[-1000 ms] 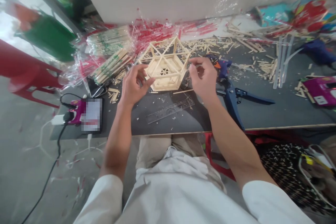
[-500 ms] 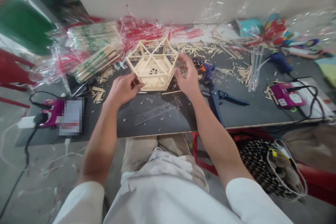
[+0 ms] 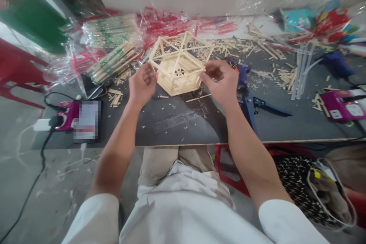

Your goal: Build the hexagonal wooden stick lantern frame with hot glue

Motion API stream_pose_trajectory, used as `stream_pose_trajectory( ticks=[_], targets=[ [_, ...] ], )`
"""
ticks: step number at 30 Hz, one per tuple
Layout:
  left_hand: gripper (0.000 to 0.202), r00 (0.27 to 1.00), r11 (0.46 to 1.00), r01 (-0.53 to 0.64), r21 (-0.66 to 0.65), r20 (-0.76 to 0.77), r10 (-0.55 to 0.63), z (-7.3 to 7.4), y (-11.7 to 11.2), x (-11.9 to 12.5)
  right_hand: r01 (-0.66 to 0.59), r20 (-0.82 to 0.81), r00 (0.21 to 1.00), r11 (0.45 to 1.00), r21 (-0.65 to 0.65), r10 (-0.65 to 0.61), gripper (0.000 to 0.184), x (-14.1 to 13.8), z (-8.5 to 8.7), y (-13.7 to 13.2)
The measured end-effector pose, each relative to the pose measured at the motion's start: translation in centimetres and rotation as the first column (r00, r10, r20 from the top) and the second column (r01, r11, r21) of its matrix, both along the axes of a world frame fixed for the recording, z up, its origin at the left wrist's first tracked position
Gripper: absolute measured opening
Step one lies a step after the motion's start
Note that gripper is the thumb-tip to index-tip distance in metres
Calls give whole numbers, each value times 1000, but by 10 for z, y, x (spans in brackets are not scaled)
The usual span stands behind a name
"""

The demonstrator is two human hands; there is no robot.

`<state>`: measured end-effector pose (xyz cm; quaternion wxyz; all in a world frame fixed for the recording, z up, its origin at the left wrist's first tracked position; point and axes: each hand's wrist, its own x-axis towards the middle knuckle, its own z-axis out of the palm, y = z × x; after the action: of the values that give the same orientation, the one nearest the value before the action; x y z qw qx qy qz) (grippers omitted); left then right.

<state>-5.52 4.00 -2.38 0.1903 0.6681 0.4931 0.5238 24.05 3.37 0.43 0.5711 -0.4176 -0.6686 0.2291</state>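
Item under inspection: a pale, hexagonal openwork frame of thin wooden sticks [image 3: 180, 65], standing at 12 o'clock from the wearer, over the dark grey tabletop [image 3: 274, 131]. Whether its base is touching the surface, I cannot tell.

Grip: the bare left hand [image 3: 141, 85] is holding the frame's side at about 9 o'clock, fingers curling inward, some of them hidden. The bare right hand [image 3: 224, 82] is pinching a corner at about 3 o'clock, thumb and forefinger closing narrowly on the sticks.

Handling, as judged: the frame is probably weighing very little. Its sticks are looking stiff, while the long, slender upper struts and their joints are presenting the weak points; a hard squeeze could be cracking or springing them. Dry, bare wood should not be slipping. The closely stacked lower walls are offering the sounder hold, taken lightly from opposite sides, with the struts meeting at the hub bearing no load.

Surroundings, measured from the frame: a clear plastic ruler [image 3: 180, 120] is lying at 6 o'clock, a blue-handled hand cutter [image 3: 271, 107] at 4 o'clock, and a bundle of pale, green-marked wooden sticks [image 3: 113, 63] at 9 o'clock.
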Motion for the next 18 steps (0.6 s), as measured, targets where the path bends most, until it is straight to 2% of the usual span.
stream_pose_trajectory(
  ticks=[5,8,11,14,16,18],
  targets=[
    [72,990,987,114,-114,-70,-122,-4,2,-6,-42,-14,999,999,-2,42,27,-2,0,-4],
    [74,986,976,152,-157,-44,-161,-5,4,-8,-4,5,1000,1000,3,4,24,-4,1,-6],
    [60,991,988,95,-119,-79,-105,-3,5,-7,37,48,998,999,-10,-36,23,-4,4,-8],
    [40,993,999,-39,-26,-108,36,2,0,-4,10,93,996,999,-53,-5,35,3,11,-9],
    [27,988,993,-115,24,-101,117,7,-4,-1,40,149,988,995,-86,-27,40,13,18,-10],
    [18,981,984,-168,54,-87,172,12,-7,1,108,253,965,985,-132,-72,33,25,24,-10]
  ],
)
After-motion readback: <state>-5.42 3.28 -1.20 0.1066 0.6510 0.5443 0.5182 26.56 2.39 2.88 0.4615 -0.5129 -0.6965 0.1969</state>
